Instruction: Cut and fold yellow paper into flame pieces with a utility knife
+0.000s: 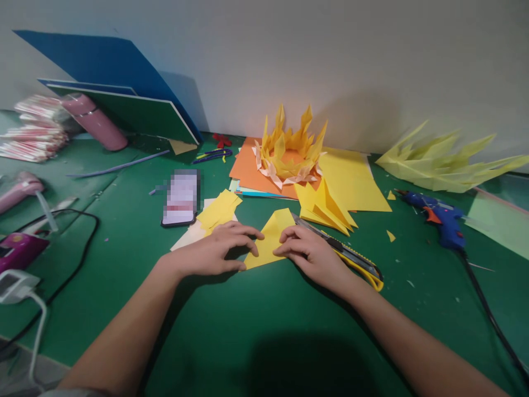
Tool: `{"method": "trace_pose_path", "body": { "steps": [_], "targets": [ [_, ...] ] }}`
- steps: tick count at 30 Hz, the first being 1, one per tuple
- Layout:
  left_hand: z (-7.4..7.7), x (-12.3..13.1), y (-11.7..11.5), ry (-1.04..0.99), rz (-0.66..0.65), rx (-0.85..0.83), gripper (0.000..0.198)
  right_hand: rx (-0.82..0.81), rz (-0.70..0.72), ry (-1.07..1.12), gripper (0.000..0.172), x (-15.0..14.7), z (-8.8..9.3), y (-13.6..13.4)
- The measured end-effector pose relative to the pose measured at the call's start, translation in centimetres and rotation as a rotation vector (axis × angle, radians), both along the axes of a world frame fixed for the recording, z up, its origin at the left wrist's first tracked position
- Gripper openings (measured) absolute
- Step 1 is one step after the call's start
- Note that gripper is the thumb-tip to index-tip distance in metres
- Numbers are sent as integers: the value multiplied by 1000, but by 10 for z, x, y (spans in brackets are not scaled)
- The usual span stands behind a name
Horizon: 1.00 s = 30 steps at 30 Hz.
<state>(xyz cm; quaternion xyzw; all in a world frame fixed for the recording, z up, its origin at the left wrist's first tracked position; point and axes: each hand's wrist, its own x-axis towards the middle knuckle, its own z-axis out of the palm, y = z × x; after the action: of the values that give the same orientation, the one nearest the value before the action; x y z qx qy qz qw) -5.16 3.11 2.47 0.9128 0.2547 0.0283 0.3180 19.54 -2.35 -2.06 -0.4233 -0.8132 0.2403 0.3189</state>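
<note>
A folded piece of yellow paper (273, 236) lies on the green tabletop between my hands, its top narrowed by slanting edges. My left hand (219, 247) is open over its left side, fingers spread, the thumb at the lower left corner. On the right edge, the bent fingers of my right hand (314, 255) are close together on the paper. A yellow-handled utility knife (351, 255) lies partly behind my right hand. Yellow paper slips (221, 208) sit just beyond my left hand, and folded yellow paper pieces (324, 207) lie beyond my right.
A yellow-orange paper flame ring (291, 157) stands on orange sheets at the back. A phone (182, 196) lies to the left. On the right are a blue glue gun (440, 218) with a cord and pale yellow folded paper spikes (446, 162). A pink bottle (96, 122) leans at the back left.
</note>
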Motion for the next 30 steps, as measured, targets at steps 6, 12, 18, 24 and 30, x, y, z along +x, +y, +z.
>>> {"method": "trace_pose_path", "body": {
  "steps": [6,12,18,24,30],
  "targets": [
    [3,-1,0,19,-14,-31,22,7,-1,2,27,0,0,0],
    [4,-1,-2,45,14,1,37,27,7,5,25,-1,2,0],
    [-3,6,1,31,103,83,29,14,13,11,25,-1,1,1],
    [-5,6,-2,31,153,63,42,2,16,8,25,-1,0,0],
    [-1,8,-3,84,144,20,53,16,19,5,24,-4,4,1]
  ]
}}
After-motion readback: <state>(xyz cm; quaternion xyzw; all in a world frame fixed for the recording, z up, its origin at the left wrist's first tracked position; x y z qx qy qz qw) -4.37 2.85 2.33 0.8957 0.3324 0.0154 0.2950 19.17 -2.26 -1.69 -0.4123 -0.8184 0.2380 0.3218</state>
